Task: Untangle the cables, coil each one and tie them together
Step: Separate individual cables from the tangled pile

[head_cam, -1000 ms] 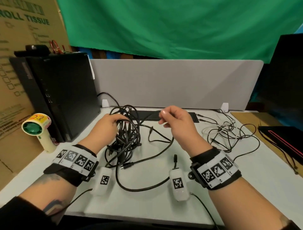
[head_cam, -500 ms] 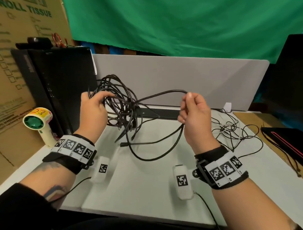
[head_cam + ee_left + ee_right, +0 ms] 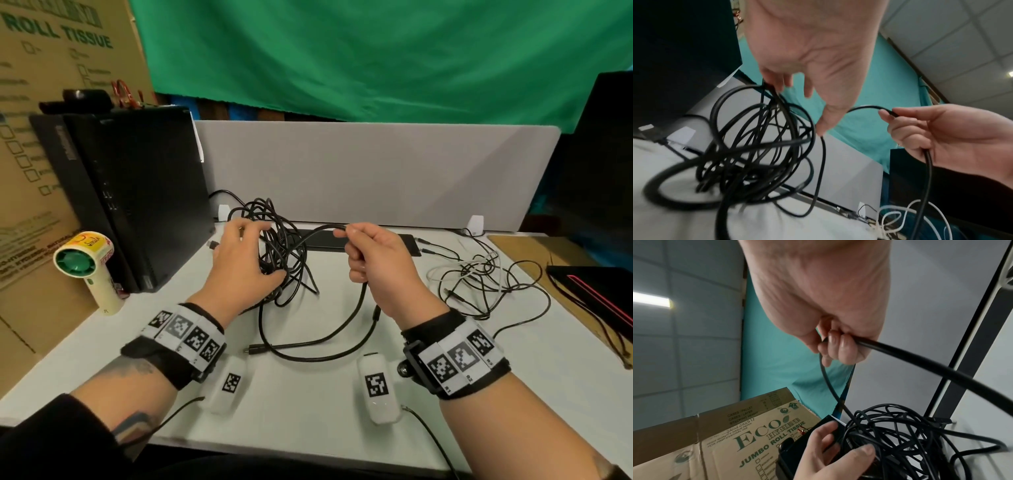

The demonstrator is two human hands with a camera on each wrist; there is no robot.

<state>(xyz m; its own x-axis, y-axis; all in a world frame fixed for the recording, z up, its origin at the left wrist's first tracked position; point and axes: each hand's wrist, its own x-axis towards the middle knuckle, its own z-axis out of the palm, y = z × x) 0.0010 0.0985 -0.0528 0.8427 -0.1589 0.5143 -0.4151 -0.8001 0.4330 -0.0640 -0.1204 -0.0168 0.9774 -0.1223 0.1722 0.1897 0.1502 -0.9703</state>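
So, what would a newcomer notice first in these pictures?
First, the tangled bundle of black cables at the middle of the white desk, gripped by the left hand. Next, the right hand pinching one black strand drawn out of it, before a green cloth backdrop.

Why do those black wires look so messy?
The black cables are knotted in one tangled clump under the left hand, while the right hand pulls out one strand. Another loose jumble sprawls on the table's right.

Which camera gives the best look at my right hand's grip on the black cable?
The right wrist view: curled fingers wrap the black cable close up. The left wrist view shows the right hand side-on; the head view shows only its back.
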